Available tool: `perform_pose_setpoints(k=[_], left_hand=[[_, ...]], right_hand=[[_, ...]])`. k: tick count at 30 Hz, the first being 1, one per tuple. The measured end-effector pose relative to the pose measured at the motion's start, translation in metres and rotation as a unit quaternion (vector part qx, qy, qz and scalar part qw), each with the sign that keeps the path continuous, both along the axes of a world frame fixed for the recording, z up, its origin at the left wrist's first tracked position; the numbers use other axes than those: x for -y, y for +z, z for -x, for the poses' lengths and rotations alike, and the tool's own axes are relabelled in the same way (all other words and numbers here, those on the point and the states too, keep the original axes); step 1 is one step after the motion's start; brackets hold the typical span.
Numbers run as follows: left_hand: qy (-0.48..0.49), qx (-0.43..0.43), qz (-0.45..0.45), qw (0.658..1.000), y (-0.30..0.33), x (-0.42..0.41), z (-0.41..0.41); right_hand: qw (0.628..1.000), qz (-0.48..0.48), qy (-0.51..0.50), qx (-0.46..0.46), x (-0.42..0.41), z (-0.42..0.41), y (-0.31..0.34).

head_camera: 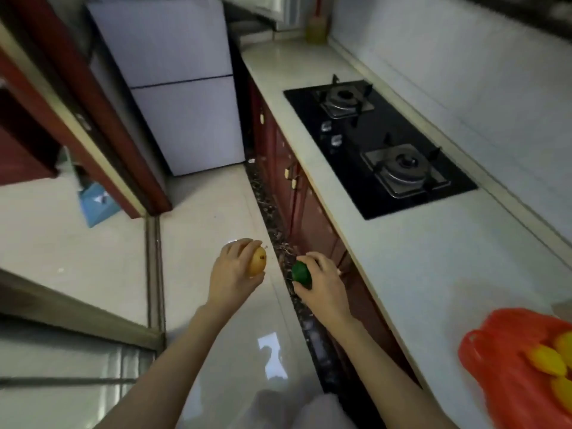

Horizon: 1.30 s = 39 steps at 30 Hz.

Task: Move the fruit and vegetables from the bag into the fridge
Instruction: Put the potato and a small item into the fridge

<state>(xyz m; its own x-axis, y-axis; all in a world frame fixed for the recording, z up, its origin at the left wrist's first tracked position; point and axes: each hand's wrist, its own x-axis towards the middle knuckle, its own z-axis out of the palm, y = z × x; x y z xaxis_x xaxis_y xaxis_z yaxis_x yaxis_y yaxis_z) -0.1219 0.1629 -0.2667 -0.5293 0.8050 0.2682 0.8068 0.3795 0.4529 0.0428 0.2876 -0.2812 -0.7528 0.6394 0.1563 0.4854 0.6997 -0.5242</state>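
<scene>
Facing the shut fridge (182,97), the left hand (233,274) cups a pear (257,261) and the right hand (322,283) grips a lime (301,273), likely carried over from the bag (507,360) well behind.

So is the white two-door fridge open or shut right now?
Shut. Both doors of the white two-door fridge sit flush, only a thin dark seam between them; no interior shows.
</scene>
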Motion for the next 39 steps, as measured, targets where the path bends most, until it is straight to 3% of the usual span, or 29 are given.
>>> perform_pose_setpoints(k=[14, 29, 39], left_hand=[[0.169, -0.034, -0.04, 0.984, 0.039, -0.014, 0.237], [0.232, -0.08, -0.041, 0.969, 0.096, -0.151, 0.52], [0.178, -0.089, -0.091, 0.976, 0.129, -0.229, 0.709]], right_hand=[[0.973, -0.103, 0.204, -0.013, -0.081, 0.296, 0.044], [0.961, -0.094, 0.253, -0.062, -0.214, 0.6, 0.078], [0.959, -0.165, 0.206, -0.097, -0.3, 0.779, 0.13]])
